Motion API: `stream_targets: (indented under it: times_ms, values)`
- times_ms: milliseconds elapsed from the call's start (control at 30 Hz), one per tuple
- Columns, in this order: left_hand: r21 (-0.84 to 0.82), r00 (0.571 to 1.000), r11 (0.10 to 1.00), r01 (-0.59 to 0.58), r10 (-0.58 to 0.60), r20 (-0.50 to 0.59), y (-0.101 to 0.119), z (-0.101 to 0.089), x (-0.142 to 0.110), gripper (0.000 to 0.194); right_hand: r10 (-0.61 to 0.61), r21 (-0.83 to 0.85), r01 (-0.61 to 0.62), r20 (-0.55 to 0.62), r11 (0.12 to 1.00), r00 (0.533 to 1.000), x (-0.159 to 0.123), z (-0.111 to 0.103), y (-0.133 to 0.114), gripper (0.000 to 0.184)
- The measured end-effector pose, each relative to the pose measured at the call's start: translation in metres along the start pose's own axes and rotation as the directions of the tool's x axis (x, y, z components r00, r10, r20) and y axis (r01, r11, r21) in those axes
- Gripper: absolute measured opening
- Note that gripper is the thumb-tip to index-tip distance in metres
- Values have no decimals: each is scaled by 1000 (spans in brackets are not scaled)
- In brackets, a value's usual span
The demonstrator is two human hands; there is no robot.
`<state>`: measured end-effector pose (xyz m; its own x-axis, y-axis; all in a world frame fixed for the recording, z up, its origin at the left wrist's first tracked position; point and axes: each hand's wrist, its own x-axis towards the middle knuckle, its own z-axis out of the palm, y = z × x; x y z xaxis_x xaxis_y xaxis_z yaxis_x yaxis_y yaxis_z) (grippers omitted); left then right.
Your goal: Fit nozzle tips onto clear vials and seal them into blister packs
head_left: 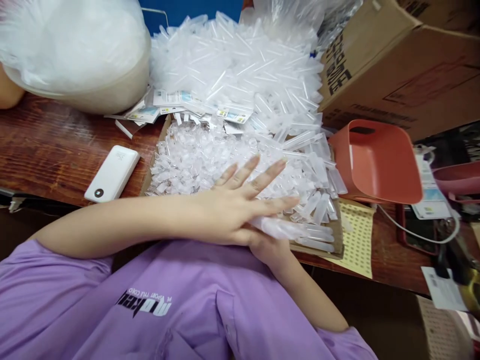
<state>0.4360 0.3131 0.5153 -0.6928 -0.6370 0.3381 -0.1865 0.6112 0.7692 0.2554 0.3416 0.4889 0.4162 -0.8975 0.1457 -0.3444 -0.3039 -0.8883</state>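
My left hand (240,200) reaches across from the left, its fingers stretched out and spread, lying flat on a bunch of clear plastic tubes (300,231). My right hand (270,248) is under it, mostly hidden, and cups that bunch from below; its fingers do not show. Both hands hover over a flat cardboard tray (336,246) heaped with small clear caps (187,160) and more tubes. Behind the tray a big pile of the same clear tubes (243,65) rises.
A white power bank (111,173) lies on the wooden table (56,145) left of the tray. An orange plastic bin (375,160) and a cardboard box (405,65) stand at the right. A bag-lined tub (75,50) sits back left. Printed labels (195,102) and a yellow sticker sheet (356,240) lie nearby.
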Motion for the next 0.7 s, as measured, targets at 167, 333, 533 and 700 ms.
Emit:
stream_targets:
  times_ms: [167, 333, 533, 700]
  values:
    - [-102, 741, 844, 527, -515, -432, -79, -113, 16, 15, 142, 226, -115, -111, 967, 984, -19, -8, -2, 8]
    - [-66, 624, 764, 641, -570, -534, -158, -159, 8, 35, 136, 258, -145, 52, 955, 989, -22, -11, 4, 4]
    - [94, 657, 799, 595, -414, -630, -164, -151, 5, 62, 89, 128, -102, 104, 987, 991, -15, -5, 8, 8]
    - [119, 644, 738, 664, -483, -593, -175, -174, 14, 39, 92, 42, -96, 78, 995, 993, -13, 1, 6, 12]
